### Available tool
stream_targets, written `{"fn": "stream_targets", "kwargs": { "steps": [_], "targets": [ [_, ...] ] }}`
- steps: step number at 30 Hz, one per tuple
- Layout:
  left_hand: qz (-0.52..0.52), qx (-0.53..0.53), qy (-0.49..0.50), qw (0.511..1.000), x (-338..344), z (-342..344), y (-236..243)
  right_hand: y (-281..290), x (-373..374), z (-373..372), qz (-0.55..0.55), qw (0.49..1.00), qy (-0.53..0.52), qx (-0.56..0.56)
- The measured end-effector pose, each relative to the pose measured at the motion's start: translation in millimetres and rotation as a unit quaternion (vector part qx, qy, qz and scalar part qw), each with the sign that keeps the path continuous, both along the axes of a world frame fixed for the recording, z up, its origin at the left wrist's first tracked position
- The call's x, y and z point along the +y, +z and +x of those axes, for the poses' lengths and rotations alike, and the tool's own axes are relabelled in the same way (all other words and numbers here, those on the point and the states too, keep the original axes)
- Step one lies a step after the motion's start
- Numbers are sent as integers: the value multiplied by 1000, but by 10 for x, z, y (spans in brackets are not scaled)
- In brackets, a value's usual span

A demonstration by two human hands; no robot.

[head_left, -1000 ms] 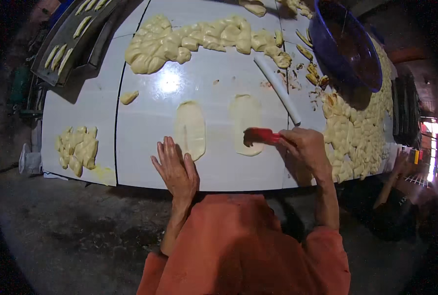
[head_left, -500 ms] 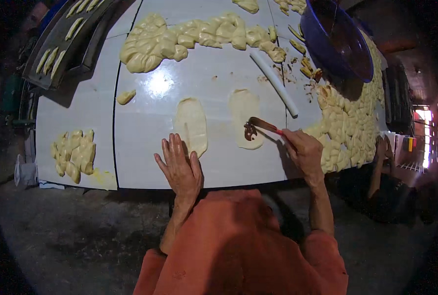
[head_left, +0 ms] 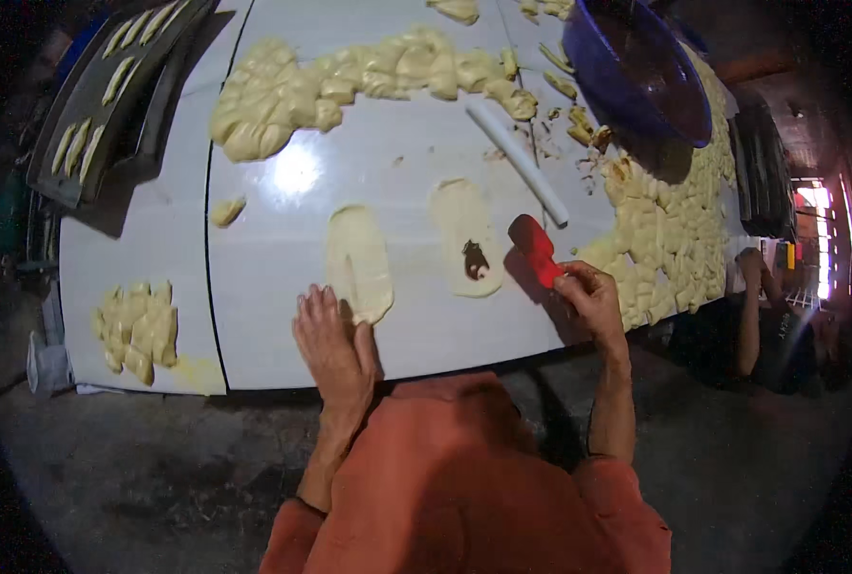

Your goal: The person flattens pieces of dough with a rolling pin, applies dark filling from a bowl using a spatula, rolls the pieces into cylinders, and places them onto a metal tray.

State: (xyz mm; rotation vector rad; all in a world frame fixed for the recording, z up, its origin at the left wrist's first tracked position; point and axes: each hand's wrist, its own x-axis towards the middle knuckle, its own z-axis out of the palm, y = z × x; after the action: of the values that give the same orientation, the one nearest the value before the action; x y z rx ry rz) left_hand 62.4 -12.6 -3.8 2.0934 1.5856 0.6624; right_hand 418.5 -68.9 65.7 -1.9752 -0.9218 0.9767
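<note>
My right hand (head_left: 590,298) is closed around the handle of a red spatula (head_left: 538,252). Dark brown smears cover the tip of its blade, which is held off to the right of a flat oval dough piece (head_left: 459,215). A dab of dark brown filling (head_left: 475,260) lies on the lower part of that dough. To its left is a second flat dough piece (head_left: 361,253), with no filling on it. My left hand (head_left: 335,344) rests open on the table, fingers extended, beside the lower end of this second piece.
A white rolling pin (head_left: 517,163) lies behind the spatula. Dough lumps (head_left: 283,100) line the back, with more dough (head_left: 139,330) at left. A purple basin (head_left: 636,77) stands at right near many dough pieces (head_left: 670,230). Trays (head_left: 110,105) are far left; another person's arm (head_left: 751,306) shows right.
The spatula has lifted off the right dough piece and turned, showing its red face, leaving brown filling behind. My left hand stays beside the left piece. The whole view has shifted slightly.
</note>
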Motion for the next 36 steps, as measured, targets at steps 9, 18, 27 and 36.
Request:
{"fn": "stream_targets", "kwargs": {
  "steps": [9,18,27,36],
  "targets": [
    [-40,124,91,987,-58,-17,-21,809,1086,1408,146,987,-71,8],
    [-42,218,194,956,-61,87,-87,858,2334,3142,-75,800,166,-572],
    [-61,188,226,954,-38,174,55,922,2421,3313,-45,938,232,-253],
    [-11,171,212,962,-35,163,-91,1007,2123,3684,-96,979,164,-72]
  ]
}}
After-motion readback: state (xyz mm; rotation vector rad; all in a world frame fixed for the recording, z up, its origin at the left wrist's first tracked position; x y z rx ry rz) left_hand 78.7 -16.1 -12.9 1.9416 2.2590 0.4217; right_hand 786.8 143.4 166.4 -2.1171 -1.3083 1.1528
